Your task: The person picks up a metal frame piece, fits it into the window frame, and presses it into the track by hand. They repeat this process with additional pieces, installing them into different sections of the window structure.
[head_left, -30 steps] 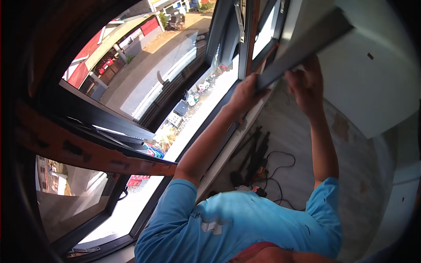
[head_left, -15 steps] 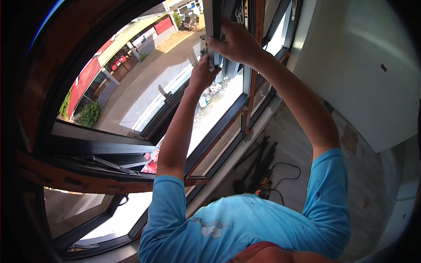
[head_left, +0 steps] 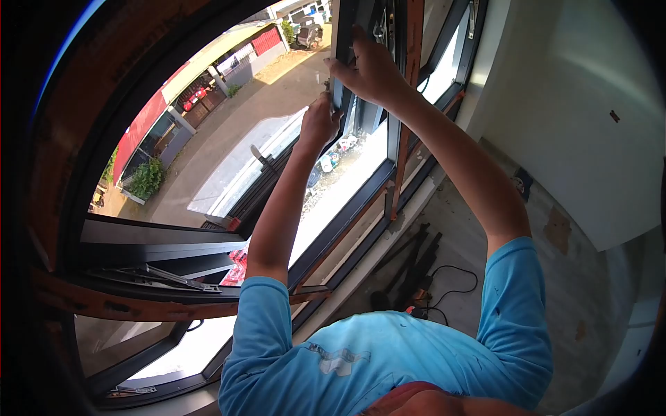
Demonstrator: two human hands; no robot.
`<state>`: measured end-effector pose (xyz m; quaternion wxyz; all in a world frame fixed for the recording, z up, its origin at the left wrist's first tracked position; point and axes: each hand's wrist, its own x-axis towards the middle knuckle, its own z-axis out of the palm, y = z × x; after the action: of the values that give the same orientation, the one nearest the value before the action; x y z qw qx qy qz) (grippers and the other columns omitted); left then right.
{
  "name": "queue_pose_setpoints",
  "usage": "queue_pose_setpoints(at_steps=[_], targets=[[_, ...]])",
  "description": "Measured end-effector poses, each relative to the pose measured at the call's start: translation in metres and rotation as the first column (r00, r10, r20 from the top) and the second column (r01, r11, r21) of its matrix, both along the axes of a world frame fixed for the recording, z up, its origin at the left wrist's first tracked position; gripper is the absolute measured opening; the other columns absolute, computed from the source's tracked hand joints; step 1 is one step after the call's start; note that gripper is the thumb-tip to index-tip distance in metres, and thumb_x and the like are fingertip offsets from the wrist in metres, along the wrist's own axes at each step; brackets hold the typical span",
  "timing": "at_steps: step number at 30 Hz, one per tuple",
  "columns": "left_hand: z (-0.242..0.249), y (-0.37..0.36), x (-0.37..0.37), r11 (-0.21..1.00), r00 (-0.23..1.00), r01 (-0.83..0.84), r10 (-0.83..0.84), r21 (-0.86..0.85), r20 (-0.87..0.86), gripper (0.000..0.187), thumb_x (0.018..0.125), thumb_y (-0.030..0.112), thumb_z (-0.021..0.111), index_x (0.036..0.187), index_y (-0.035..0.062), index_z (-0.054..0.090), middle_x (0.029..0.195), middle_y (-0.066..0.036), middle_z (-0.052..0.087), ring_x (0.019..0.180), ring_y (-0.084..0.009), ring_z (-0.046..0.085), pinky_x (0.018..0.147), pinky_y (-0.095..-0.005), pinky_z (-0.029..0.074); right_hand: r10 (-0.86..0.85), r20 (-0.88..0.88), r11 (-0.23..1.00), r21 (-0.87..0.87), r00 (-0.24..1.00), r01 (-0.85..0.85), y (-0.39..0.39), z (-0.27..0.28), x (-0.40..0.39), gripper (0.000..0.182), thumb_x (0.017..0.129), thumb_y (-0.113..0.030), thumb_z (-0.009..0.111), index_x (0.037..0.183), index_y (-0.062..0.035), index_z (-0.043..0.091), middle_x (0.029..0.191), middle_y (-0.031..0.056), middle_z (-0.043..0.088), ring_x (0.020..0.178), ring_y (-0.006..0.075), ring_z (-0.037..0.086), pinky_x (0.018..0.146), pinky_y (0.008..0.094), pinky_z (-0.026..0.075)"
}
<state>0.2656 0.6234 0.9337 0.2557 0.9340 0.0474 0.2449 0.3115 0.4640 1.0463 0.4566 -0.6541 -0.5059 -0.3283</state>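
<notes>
Shirt: a blue shirt (head_left: 388, 360) fills the bottom of the view, both arms raised out of its short sleeves towards the window.
Floor: bare grey floor (head_left: 485, 229) lies below the sill, with dark tools (head_left: 409, 260) and a black cable (head_left: 451, 277) lying on it just under the window.
Window frame: a dark frame (head_left: 347, 229) runs along the sill, with strips of brown tape (head_left: 173, 305) on its lower left part; a stay arm (head_left: 159, 276) shows at the open lower sash.
Upright bar: a dark metal bar (head_left: 345, 41) stands upright in the opening near the top of the view, and both hands are on it.
Left hand: the left hand (head_left: 319, 125) is clenched round the lower stretch of the upright bar, knuckles towards the camera; whether it also holds something small I cannot tell.
Right hand: the right hand (head_left: 368, 66) grasps the same bar higher up, fingers (head_left: 340, 69) curled over its edge and the thumb pointing up.
Doing it well: judging from the grip, the bar needs to be kept upright and seated squarely against the frame, with one hand steadying it low and the other guiding it high; a firm hold matters, since the opening faces a drop outside.
Wall: a pale wall (head_left: 576, 125) stands to the right of the window.
Outside: far below lie a sunlit street (head_left: 229, 139), a roof with red signs (head_left: 201, 76) and a green bush (head_left: 146, 177).
</notes>
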Motion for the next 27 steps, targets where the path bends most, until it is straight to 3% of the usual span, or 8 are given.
queue_pose_setpoints(at_steps=[4, 7, 11, 12, 14, 16, 19, 27], targets=[[0.005, 0.004, 0.003, 0.996, 0.998, -0.028, 0.032, 0.082, -0.053, 0.038, 0.084, 0.016, 0.073, 0.110, -0.0002, 0.050, 0.093, -0.024, 0.068, 0.093, -0.0406, 0.067, 0.079, -0.0474, 0.051, -0.021, -0.069, 0.999, -0.040, 0.997, 0.019, 0.001, 0.004, 0.003, 0.042, 0.088, -0.029, 0.067, 0.115, 0.0001, 0.054, 0.092, 0.0182, 0.069, 0.075, 0.0285, 0.071, 0.068, 0.0350, 0.058], [0.011, -0.002, 0.004, 0.995, 0.994, -0.054, 0.061, 0.086, -0.089, 0.038, 0.084, 0.016, 0.073, 0.110, -0.0010, 0.052, 0.092, -0.024, 0.068, 0.093, -0.0399, 0.067, 0.080, -0.0474, 0.051, -0.129, 0.029, 0.984, -0.116, 0.991, 0.132, 0.001, 0.017, 0.005, 0.041, 0.089, -0.034, 0.066, 0.108, 0.0018, 0.058, 0.080, 0.0185, 0.068, 0.070, 0.0293, 0.071, 0.066, 0.0364, 0.057], [0.010, -0.001, 0.012, 0.993, 0.993, -0.085, 0.091, 0.083, -0.074, 0.035, 0.084, 0.016, 0.072, 0.109, -0.0003, 0.053, 0.093, -0.024, 0.069, 0.091, -0.0398, 0.068, 0.081, -0.0466, 0.052, -0.298, 0.056, 0.907, -0.295, 0.953, 0.300, 0.000, 0.033, 0.007, 0.040, 0.088, -0.038, 0.065, 0.085, 0.0024, 0.064, 0.065, 0.0193, 0.064, 0.064, 0.0304, 0.069, 0.062, 0.0404, 0.056], [0.014, -0.002, 0.014, 0.984, 0.990, -0.074, 0.093, 0.160, -0.109, 0.032, 0.085, 0.018, 0.071, 0.107, -0.0003, 0.056, 0.093, -0.024, 0.069, 0.090, -0.0401, 0.067, 0.081, -0.0466, 0.052, -0.338, 0.044, 0.883, -0.331, 0.940, 0.332, -0.001, 0.035, 0.009, 0.042, 0.087, -0.038, 0.065, 0.077, 0.0023, 0.065, 0.062, 0.0196, 0.063, 0.062, 0.0307, 0.069, 0.061, 0.0415, 0.056], [0.023, -0.006, 0.017, 0.971, 0.986, -0.059, 0.093, 0.232, -0.140, 0.030, 0.086, 0.020, 0.070, 0.105, -0.0003, 0.059, 0.093, -0.024, 0.069, 0.090, -0.0404, 0.067, 0.080, -0.0466, 0.052, -0.351, 0.013, 0.877, -0.345, 0.936, 0.334, -0.005, 0.036, 0.012, 0.042, 0.086, -0.038, 0.065, 0.076, 0.0030, 0.065, 0.063, 0.0198, 0.063, 0.061, 0.0310, 0.068, 0.061, 0.0417, 0.056], [0.034, -0.011, 0.018, 0.967, 0.949, -0.032, 0.108, 0.251, -0.296, 0.027, 0.088, 0.026, 0.068, 0.097, 0.0004, 0.065, 0.091, -0.023, 0.069, 0.089, -0.0409, 0.067, 0.080, -0.0475, 0.052, -0.366, -0.016, 0.873, -0.353, 0.930, 0.337, -0.007, 0.039, 0.012, 0.043, 0.085, -0.038, 0.065, 0.075, 0.0036, 0.065, 0.064, 0.0201, 0.064, 0.060, 0.0313, 0.068, 0.060, 0.0418, 0.056], [0.022, -0.007, 0.023, 0.960, 0.973, -0.065, 0.122, 0.273, -0.197, 0.029, 0.090, 0.030, 0.065, 0.094, 0.0012, 0.067, 0.091, -0.023, 0.069, 0.088, -0.0408, 0.067, 0.080, -0.0482, 0.052, -0.370, -0.058, 0.873, -0.363, 0.927, 0.326, -0.006, 0.044, 0.013, 0.045, 0.085, -0.039, 0.064, 0.076, 0.0045, 0.065, 0.066, 0.0203, 0.065, 0.061, 0.0329, 0.069, 0.062, 0.0421, 0.056], [0.025, -0.013, 0.019, 0.959, 0.969, -0.054, 0.117, 0.277, -0.216, 0.034, 0.091, 0.031, 0.063, 0.091, -0.0031, 0.066, 0.088, -0.026, 0.068, 0.087, -0.0403, 0.067, 0.080, -0.0478, 0.052, -0.494, 0.028, 0.750, -0.492, 0.869, 0.442, -0.008, 0.055, 0.003, 0.045, 0.088, -0.041, 0.061, 0.077, 0.0024, 0.067, 0.065, 0.0202, 0.066, 0.063, 0.0344, 0.070, 0.065, 0.0433, 0.057]])
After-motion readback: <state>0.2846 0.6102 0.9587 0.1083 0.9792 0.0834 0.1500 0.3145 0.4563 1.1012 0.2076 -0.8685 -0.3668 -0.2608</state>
